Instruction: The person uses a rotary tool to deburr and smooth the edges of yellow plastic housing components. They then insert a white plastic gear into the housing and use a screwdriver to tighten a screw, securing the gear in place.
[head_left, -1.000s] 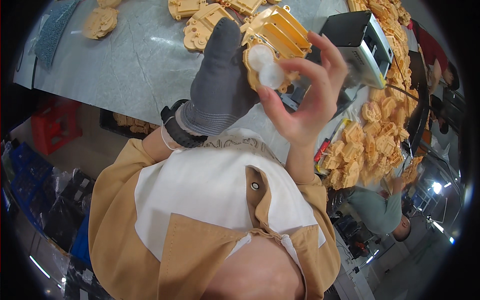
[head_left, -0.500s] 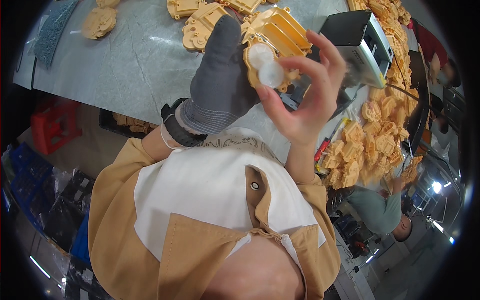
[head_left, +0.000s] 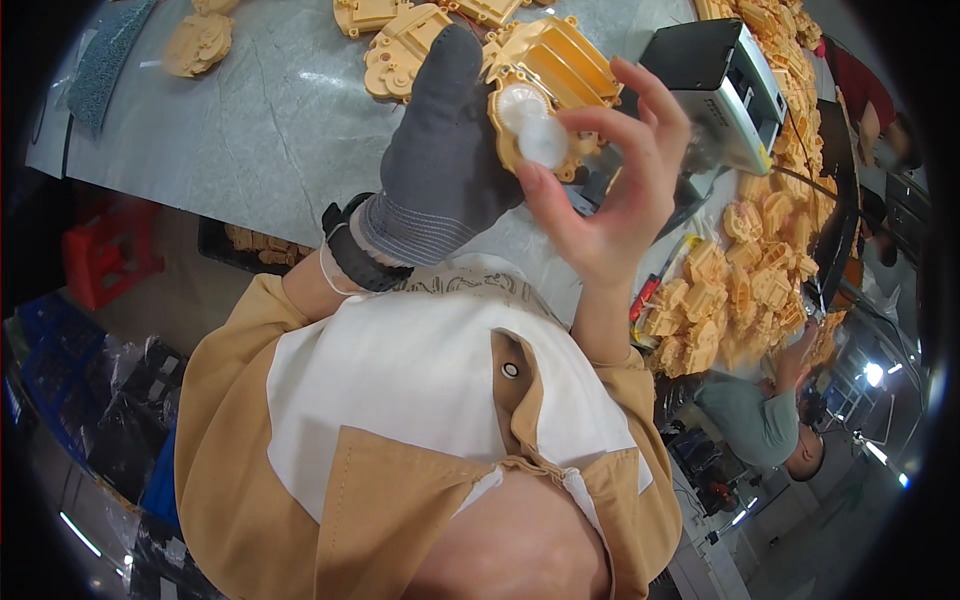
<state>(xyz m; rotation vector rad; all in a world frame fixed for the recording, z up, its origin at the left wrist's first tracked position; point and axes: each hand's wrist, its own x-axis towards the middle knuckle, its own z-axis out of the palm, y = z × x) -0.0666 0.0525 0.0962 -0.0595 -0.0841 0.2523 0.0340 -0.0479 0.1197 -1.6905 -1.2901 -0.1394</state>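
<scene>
In a grey work glove, my left hand grips a yellow plastic housing by its left side, the thumb lying along the edge. The housing is held up above the table, with ribbed compartments at its far end. A white plastic gear sits in its near part. My bare right hand pinches a second white gear between thumb and index finger, over the housing and partly overlapping the first gear. Whether this second gear is seated cannot be told; it is slightly blurred. The other right fingers are raised.
More yellow housings lie at the table's far edge and far left. A black-and-silver box-shaped device stands to the right. Beyond it is a large heap of yellow parts. A red stool is at left; a co-worker in green sits at right.
My right thumb and fingers have shifted very slightly around the pinched gear. The housing and my left hand stay nearly in place. The co-worker's arm at right has moved a little.
</scene>
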